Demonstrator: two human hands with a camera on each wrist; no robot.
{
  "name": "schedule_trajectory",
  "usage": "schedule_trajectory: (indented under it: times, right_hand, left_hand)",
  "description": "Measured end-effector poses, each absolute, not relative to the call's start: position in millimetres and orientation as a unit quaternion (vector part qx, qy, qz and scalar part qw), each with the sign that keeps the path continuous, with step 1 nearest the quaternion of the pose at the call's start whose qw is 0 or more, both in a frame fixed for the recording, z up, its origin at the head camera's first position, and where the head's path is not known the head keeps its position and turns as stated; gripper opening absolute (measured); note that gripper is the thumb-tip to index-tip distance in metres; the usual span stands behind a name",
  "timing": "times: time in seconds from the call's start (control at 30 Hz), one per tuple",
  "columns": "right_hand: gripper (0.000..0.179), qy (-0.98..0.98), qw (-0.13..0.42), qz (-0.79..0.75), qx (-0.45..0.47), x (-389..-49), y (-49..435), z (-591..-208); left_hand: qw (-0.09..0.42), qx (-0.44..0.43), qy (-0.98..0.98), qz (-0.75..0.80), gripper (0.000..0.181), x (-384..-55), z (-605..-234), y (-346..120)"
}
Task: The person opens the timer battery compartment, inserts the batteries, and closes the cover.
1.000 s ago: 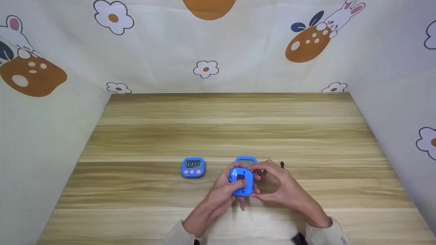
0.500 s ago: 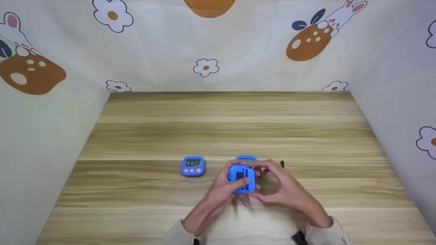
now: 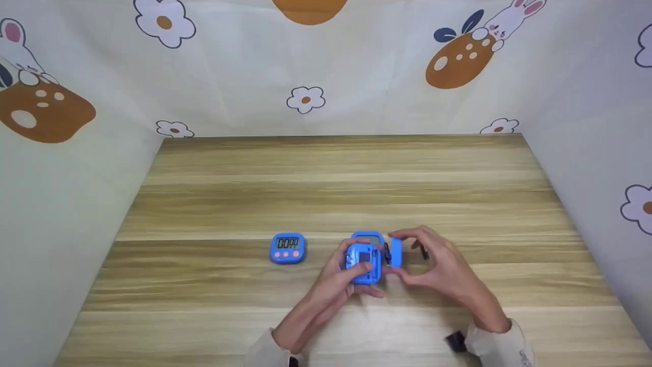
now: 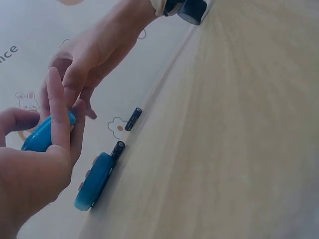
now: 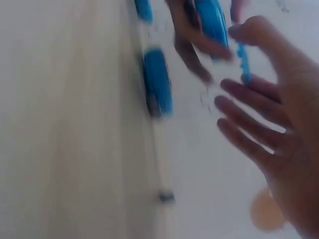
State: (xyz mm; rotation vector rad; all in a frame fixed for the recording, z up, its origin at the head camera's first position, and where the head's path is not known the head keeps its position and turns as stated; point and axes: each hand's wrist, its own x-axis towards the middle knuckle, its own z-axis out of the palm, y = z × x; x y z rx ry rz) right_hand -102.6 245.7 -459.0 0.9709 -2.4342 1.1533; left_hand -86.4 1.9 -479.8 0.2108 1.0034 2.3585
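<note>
My left hand (image 3: 331, 290) grips a blue digital timer (image 3: 355, 256), back side up, thumb across it. The timer's battery compartment is uncovered. Just right of it, thumb and fingertips of my right hand (image 3: 448, 262) pinch the narrow blue battery cover (image 3: 396, 253) by its ends, apart from the timer. The cover's toothed edge shows in the right wrist view, which is blurred. A second blue timer (image 3: 369, 236) lies behind the held one, partly hidden. Beside it is a dark battery (image 4: 117, 149), and another battery (image 4: 133, 119) lies farther right.
A third blue timer (image 3: 288, 248), with a lit display and pink buttons, lies to the left on the wood-grain table (image 3: 204, 285). A patterned cloth (image 3: 244, 76) stands behind and at both sides. A dark device (image 3: 456, 341) sits at my right sleeve.
The battery cover has come off the held timer. My right hand has moved a little right with the cover, while my left hand keeps its grip on the timer.
</note>
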Motion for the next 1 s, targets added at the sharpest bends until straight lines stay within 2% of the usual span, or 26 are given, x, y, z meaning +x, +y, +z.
schedule_trajectory:
  times: [0.2, 0.4, 0.7, 1.0]
  right_hand:
    - [0.058, -0.894, 0.086, 0.377, 0.227, -118, 311, -464]
    - [0.05, -0.908, 0.012, 0.364, 0.207, -123, 344, -479]
    - [0.051, -0.912, -0.011, 0.351, 0.211, -124, 345, -483]
    - [0.057, -0.91, 0.005, 0.342, 0.232, -122, 319, -476]
  left_hand:
    - [0.296, 0.1, 0.343, 0.886, 0.058, -88, -481, 0]
    - [0.3, 0.106, 0.347, 0.882, 0.059, -89, -482, -1]
    - [0.296, 0.114, 0.349, 0.882, 0.057, -90, -484, -2]
    - [0.3, 0.104, 0.348, 0.882, 0.056, -89, -483, -2]
